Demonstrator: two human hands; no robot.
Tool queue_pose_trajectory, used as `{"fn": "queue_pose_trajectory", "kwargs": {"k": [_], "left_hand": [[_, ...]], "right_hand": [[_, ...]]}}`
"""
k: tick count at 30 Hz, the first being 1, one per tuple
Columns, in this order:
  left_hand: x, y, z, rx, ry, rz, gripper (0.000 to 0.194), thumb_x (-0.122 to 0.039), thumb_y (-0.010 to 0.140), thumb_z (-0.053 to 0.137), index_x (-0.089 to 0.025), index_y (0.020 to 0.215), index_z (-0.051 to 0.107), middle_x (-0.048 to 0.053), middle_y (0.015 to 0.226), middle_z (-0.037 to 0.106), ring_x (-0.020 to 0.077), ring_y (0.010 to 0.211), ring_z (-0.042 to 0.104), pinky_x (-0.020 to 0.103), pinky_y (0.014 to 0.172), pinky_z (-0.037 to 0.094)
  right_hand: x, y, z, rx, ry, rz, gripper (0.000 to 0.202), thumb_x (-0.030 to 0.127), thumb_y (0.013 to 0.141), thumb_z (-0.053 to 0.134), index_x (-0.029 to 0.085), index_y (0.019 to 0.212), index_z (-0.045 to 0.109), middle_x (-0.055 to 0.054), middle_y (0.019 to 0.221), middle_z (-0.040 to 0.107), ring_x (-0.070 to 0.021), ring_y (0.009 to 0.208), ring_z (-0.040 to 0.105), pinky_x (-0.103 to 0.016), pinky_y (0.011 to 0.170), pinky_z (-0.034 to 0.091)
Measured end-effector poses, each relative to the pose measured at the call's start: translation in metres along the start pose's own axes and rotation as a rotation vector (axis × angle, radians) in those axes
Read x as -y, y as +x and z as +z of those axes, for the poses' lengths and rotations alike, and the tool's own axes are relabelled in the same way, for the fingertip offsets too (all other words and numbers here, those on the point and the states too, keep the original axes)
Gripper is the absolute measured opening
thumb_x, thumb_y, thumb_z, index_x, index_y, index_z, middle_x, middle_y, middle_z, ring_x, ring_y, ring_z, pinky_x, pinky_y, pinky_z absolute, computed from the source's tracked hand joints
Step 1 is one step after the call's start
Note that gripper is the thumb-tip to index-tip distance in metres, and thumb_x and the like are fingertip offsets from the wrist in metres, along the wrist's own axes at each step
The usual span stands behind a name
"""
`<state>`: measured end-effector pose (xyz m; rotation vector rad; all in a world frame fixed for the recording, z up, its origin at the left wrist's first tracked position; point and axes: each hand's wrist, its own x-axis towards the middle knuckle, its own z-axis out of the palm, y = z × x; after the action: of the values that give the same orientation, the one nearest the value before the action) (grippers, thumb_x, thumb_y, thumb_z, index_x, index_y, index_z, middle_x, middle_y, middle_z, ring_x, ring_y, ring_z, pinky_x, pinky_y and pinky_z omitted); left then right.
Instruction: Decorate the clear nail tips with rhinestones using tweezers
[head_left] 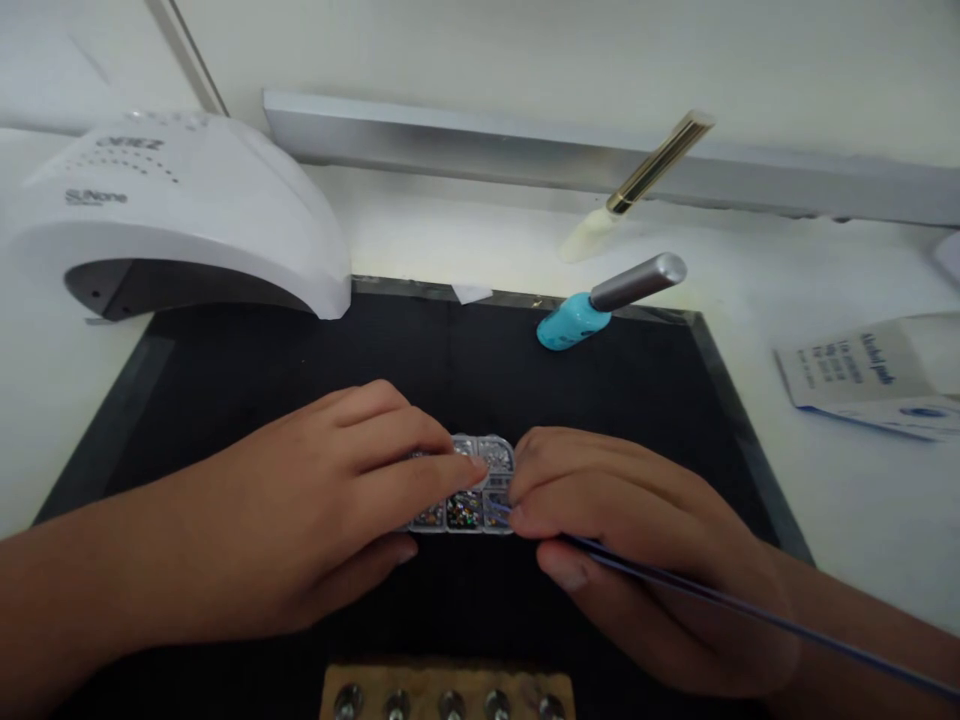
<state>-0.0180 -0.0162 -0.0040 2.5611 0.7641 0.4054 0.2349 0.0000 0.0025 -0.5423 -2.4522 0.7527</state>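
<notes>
A small clear compartment box (465,512) with tiny shiny stones lies on the black mat (480,600). My left hand (337,500) rests over the box's left part, its index fingertip on top and the thumb by the near edge. At the box's right end, my right hand (630,540) has its fingers closed around a long thin bluish tool (720,597). The tool's tip reaches the lower right compartment; whether it touches a stone cannot be made out.
A white lamp (225,200) stands at the back left. Behind the box are a turquoise bottle (574,322) and a pale bottle (589,235). An alcohol pads box (847,372) lies right. A wooden holder (450,675) with several metal-looking pieces sits at the near edge.
</notes>
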Motion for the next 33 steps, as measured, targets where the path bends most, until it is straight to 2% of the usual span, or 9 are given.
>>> {"fn": "queue_pose_trajectory", "kwargs": {"k": [20, 33], "left_hand": [[-0.0015, 0.0018, -0.0012, 0.02, 0.005, 0.0, 0.04, -0.014, 0.095, 0.05, -0.018, 0.135, 0.047, 0.004, 0.123, 0.056, 0.0181, 0.107, 0.046, 0.032, 0.092, 0.044], [-0.0016, 0.0006, -0.002, -0.003, 0.017, 0.002, 0.038, -0.014, 0.094, 0.052, -0.017, 0.133, 0.05, 0.005, 0.122, 0.058, 0.0196, 0.107, 0.047, 0.032, 0.093, 0.045]], "right_hand": [[-0.0001, -0.0017, 0.0034, 0.01, 0.079, 0.04, 0.008, 0.016, 0.097, 0.047, 0.017, 0.095, 0.055, -0.004, 0.083, 0.066, -0.0147, 0.08, 0.064, -0.03, 0.075, 0.053], [-0.0006, -0.0007, 0.0032, -0.006, 0.06, 0.018, 0.009, 0.012, 0.095, 0.048, 0.018, 0.094, 0.055, -0.003, 0.082, 0.067, -0.0137, 0.08, 0.065, -0.029, 0.077, 0.056]]}}
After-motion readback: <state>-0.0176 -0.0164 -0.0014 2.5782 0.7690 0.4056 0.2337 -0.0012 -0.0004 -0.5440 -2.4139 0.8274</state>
